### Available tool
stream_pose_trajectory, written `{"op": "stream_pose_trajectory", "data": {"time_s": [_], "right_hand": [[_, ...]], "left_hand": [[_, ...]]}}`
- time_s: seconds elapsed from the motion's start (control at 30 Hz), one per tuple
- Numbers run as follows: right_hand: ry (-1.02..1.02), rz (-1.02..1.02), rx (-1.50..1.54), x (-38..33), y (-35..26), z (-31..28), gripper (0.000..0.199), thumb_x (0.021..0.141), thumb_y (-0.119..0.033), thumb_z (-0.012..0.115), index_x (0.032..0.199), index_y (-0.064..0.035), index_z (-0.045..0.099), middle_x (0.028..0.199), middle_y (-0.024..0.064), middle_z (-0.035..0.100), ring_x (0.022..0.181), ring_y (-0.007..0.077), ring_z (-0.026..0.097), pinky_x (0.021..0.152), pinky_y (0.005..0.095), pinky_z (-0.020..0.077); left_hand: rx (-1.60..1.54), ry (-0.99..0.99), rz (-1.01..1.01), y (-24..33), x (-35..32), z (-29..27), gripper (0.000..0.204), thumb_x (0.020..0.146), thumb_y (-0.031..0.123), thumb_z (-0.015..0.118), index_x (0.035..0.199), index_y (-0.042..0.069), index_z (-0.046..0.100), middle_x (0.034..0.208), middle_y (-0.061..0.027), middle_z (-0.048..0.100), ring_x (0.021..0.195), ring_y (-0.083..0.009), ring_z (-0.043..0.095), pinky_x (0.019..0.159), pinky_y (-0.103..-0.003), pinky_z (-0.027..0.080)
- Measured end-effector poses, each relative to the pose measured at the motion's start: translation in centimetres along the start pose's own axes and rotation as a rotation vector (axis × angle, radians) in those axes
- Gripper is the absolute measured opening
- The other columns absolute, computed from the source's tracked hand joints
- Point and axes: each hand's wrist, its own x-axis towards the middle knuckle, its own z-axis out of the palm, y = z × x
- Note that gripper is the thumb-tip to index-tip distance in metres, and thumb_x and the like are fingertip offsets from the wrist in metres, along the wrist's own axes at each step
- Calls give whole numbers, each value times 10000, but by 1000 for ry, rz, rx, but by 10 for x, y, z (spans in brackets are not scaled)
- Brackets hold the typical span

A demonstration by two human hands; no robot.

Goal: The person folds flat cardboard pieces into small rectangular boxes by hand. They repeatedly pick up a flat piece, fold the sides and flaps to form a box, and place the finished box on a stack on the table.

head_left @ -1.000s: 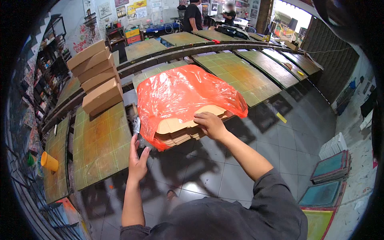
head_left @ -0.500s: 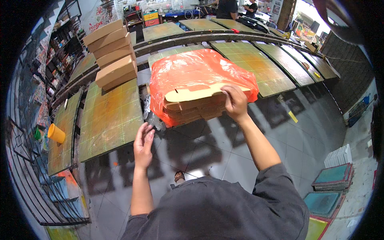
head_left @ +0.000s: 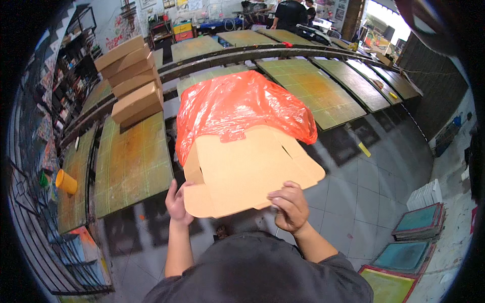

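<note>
A flat, unfolded cardboard box (head_left: 242,169) with cut flaps and slots slants out from under a red plastic bag (head_left: 237,103) toward me. My right hand (head_left: 292,208) pinches its near edge, right of the middle, fingers curled over the top. At the near left corner, my left hand (head_left: 180,203) is open against the cardboard's edge, its fingers pointing up and apart from the thumb. The bag still covers the far end of the sheet; whatever else it holds is hidden.
Several folded brown boxes (head_left: 135,103) are stacked at left on greenish boards (head_left: 134,161). A yellow cup (head_left: 66,182) stands further left, near a black metal railing (head_left: 38,252). Framed screens (head_left: 404,256) lean at lower right. Other people (head_left: 289,15) are at the back.
My right hand has drawn the flat cardboard box out of the bag toward me and tilted its face up. My left hand has come down to its left corner.
</note>
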Motion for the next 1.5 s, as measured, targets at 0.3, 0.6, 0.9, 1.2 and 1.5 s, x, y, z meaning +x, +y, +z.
{"op": "stream_pose_trajectory", "data": {"time_s": [0.3,0.6,0.9,1.2,1.5], "right_hand": [[646,138,-217,-14,22,-88,208,879,-244,485,918,-45,440,823,80,474,746,193,480,772,402,444],[616,-55,712,-121,115,-243,183,886,-162,449,1019,-67,532,1057,86,540,941,188,539,925,388,378],[891,331,577,-160,96,-277,233,900,-181,443,1076,-39,501,1054,121,564,957,201,556,855,358,433],[334,1245,877,-195,135,-176,279,908,-213,454,1112,-23,475,1057,147,569,918,209,583,778,318,479],[234,1712,653,-160,269,-202,332,905,-244,484,1134,-5,455,1028,152,585,849,196,611,674,257,511]], "left_hand": [[144,249,-174,-19,18,-14,598,830,574,393,1043,37,546,938,-160,604,812,-300,596,719,-393,488],[-299,-513,-773,-161,78,48,617,820,562,448,1011,-6,596,934,-152,637,816,-280,628,747,-366,507],[148,-573,-979,-205,85,145,513,754,37,457,1246,-71,361,1117,-235,533,989,-299,581,842,-394,491],[-414,-774,-706,-219,166,208,590,773,37,420,1322,-62,231,1175,-271,479,988,-377,564,851,-466,469],[-294,-767,-241,-307,300,354,565,837,41,404,1358,8,187,1315,-183,374,1172,-330,432,978,-460,356]]}}
